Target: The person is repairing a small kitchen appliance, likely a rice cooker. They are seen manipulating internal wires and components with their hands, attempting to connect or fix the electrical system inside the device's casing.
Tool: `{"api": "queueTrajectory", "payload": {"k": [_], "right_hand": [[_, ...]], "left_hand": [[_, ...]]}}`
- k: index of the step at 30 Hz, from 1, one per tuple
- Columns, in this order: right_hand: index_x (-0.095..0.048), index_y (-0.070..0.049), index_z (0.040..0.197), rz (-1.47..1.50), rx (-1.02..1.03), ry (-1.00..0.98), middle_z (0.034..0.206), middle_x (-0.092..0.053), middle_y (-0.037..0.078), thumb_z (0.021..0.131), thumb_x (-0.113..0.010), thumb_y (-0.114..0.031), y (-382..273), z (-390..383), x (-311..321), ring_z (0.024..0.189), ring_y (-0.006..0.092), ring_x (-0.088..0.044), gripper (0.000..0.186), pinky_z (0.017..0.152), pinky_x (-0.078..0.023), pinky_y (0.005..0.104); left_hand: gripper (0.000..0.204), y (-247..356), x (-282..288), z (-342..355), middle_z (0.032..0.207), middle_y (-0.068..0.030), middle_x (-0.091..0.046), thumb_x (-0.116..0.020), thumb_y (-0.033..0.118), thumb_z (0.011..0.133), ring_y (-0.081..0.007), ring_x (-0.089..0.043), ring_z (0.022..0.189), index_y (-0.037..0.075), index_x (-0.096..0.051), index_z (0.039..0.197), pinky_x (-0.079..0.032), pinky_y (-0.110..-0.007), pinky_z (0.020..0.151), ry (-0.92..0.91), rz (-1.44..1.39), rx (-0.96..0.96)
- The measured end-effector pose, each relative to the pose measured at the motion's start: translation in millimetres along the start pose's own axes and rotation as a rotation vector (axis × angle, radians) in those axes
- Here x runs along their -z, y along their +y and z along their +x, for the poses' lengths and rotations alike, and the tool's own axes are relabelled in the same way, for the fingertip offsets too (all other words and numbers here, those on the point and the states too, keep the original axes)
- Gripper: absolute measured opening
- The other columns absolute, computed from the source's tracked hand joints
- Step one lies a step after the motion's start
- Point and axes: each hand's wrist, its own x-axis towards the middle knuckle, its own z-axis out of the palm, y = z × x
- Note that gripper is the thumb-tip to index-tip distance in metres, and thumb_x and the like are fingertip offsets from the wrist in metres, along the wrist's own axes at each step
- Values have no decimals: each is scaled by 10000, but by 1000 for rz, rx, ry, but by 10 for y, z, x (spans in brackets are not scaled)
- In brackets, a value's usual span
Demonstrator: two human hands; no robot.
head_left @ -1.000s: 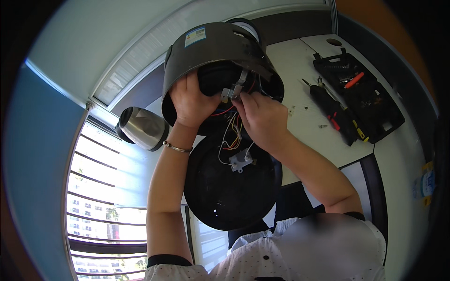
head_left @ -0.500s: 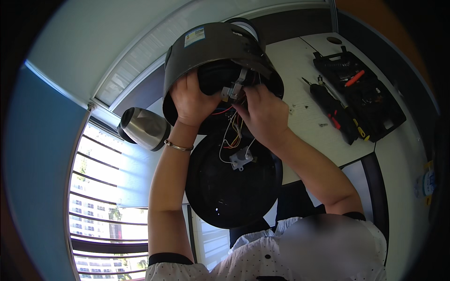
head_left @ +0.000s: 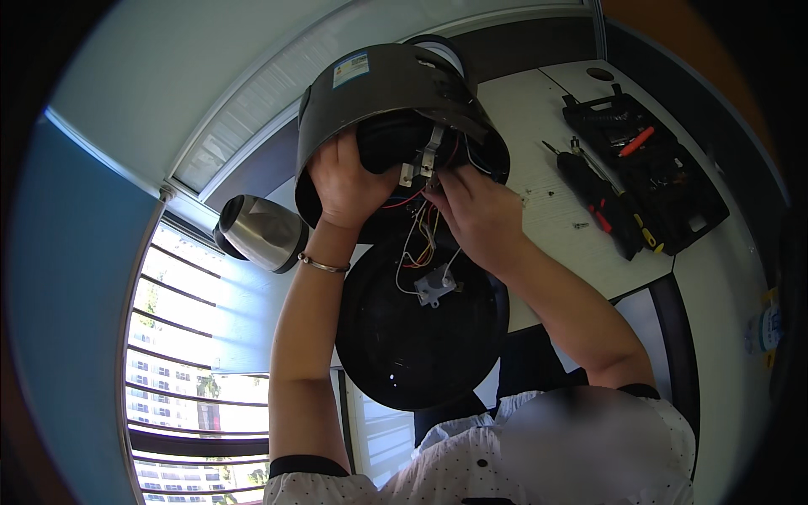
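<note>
A dark cylindrical appliance housing, like a rice cooker's body point(head_left: 383, 88), lies tipped with its open end toward me. My left hand point(head_left: 345, 185) reaches inside the rim and grips the body, its thumb close to a metal bracket point(head_left: 411, 175). Beside that bracket, my right hand point(head_left: 480, 206) has its fingers pinched together at the wires; what lies between the fingertips is hidden. Thin red, yellow and white wires point(head_left: 418, 240) run down from the opening to a small grey plate point(head_left: 435, 286). This plate sits in the round black base point(head_left: 412, 362), which hangs below the housing.
A steel kettle point(head_left: 263, 231) lies left of the housing. On the white table point(head_left: 539, 278) at right are an open black tool case point(head_left: 673, 168), a red-handled tool point(head_left: 636, 141), a black power screwdriver point(head_left: 589, 189) and several small screws point(head_left: 581, 225). A slatted window point(head_left: 194, 353) is at left.
The housing and base have shifted very slightly to the right. My right hand's fingers have moved a little lower beside the bracket, while my left hand keeps its hold.
</note>
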Motion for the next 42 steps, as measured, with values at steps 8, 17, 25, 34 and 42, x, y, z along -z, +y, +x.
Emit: {"api": "queueTrajectory", "payload": {"k": [8,17,25,34,42], "right_hand": [[-583,-27,989,47,-49,4,761,-576,56,811,-660,-196,-23,1,4,545,200,-594,256,445,-460,285],[-594,-51,961,49,-63,-17,720,-569,48,813,-662,-206,-24,-9,16,526,199,-581,225,440,-451,295],[-597,-61,942,68,-86,-31,709,-562,40,816,-660,-215,-15,-26,1,527,200,-582,208,438,-449,299],[-595,-69,890,67,-92,-14,679,-547,34,807,-669,-229,-3,-33,-5,506,195,-564,195,429,-441,300],[-596,-66,826,55,-93,-1,643,-528,35,788,-686,-238,-5,-34,-14,494,188,-550,198,422,-434,295]], "left_hand": [[823,13,1,9,1134,-211,-524,-811,283,498,-401,-512,1053,-13,-506,1203,-425,-463,905,-5,6,4],[768,63,30,41,1126,-206,-539,-799,175,494,-394,-521,1050,21,-528,1197,-436,-424,915,10,-29,16],[796,18,0,13,1126,-206,-538,-810,251,485,-403,-521,1042,-12,-529,1181,-426,-456,908,10,-9,1],[745,55,11,31,1113,-202,-559,-783,164,491,-395,-537,1028,14,-539,1178,-447,-425,895,11,-15,21],[716,51,13,36,1090,-201,-572,-783,173,518,-388,-552,1004,-5,-546,1170,-452,-421,883,27,-12,10]]}}
